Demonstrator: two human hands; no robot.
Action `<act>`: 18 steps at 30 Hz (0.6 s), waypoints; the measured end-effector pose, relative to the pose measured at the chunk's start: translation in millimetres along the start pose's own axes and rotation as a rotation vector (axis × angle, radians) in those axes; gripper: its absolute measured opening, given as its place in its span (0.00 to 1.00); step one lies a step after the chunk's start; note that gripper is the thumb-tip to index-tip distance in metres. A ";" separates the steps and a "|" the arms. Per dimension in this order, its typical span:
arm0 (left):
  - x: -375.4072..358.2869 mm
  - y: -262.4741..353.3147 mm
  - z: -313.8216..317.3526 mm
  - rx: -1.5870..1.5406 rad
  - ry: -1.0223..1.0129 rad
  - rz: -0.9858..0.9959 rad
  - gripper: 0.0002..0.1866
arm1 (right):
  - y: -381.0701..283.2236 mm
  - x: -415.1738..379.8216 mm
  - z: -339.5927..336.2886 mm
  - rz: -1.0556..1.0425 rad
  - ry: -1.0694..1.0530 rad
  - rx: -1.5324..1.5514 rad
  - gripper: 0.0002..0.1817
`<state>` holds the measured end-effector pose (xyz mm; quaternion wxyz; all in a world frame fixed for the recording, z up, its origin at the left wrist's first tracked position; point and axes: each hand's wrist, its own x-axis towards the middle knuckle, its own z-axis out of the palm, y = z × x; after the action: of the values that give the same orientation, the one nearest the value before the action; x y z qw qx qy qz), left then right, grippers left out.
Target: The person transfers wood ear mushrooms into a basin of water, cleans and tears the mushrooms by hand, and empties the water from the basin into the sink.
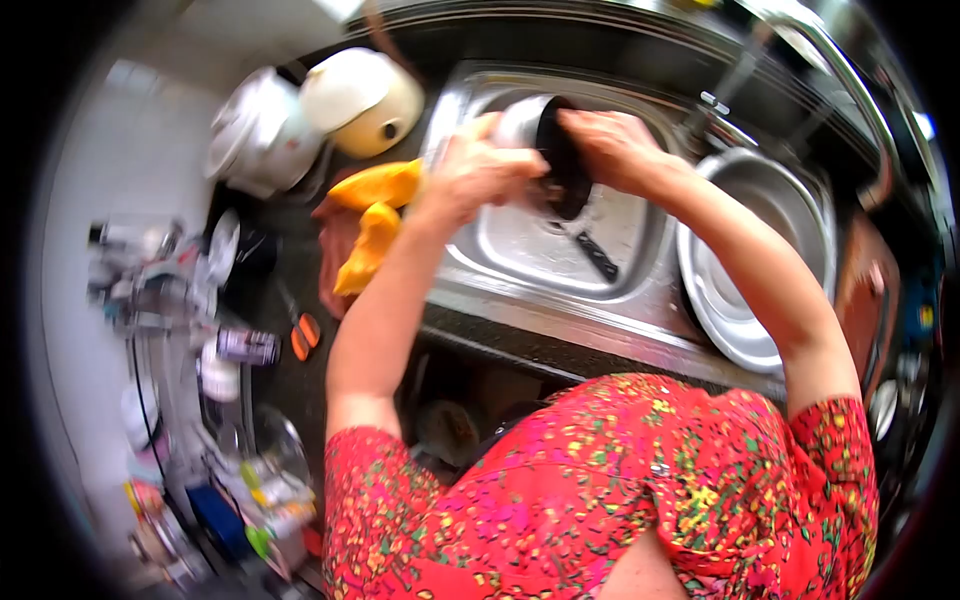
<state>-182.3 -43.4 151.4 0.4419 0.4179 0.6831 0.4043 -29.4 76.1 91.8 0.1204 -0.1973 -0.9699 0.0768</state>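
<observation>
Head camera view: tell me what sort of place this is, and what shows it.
A kitchen, most likely in a home: there is a stainless steel sink, a large round metal basin beside it, and a cream lidded pot or cooker.

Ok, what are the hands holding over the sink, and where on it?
A dark-and-silver vessel: left hand at its silvery side, right hand at its dark side; blur hides exact finger placement.
</observation>
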 end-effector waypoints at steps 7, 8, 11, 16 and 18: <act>14.2 -7.6 1.2 0.193 0.165 0.145 0.21 | 0.7 3.2 2.1 0.131 -0.051 0.064 0.29; 11.4 -5.2 -3.2 0.198 0.157 0.156 0.22 | 3.6 3.3 8.2 0.095 0.003 0.049 0.29; 4.6 -2.0 -6.7 0.211 0.187 0.131 0.23 | 1.0 1.8 15.3 0.066 0.087 0.058 0.28; 5.0 -0.8 -9.9 0.232 0.204 0.137 0.24 | -16.2 5.3 -2.8 0.165 0.057 0.176 0.25; 4.5 -0.4 -11.4 0.240 0.206 0.169 0.25 | -21.6 7.5 -6.7 0.215 0.005 0.215 0.27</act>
<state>-194.2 -41.4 153.1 0.2810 0.4797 0.7307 0.3963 -42.2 60.1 104.0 0.1344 -0.2860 -0.9291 0.1919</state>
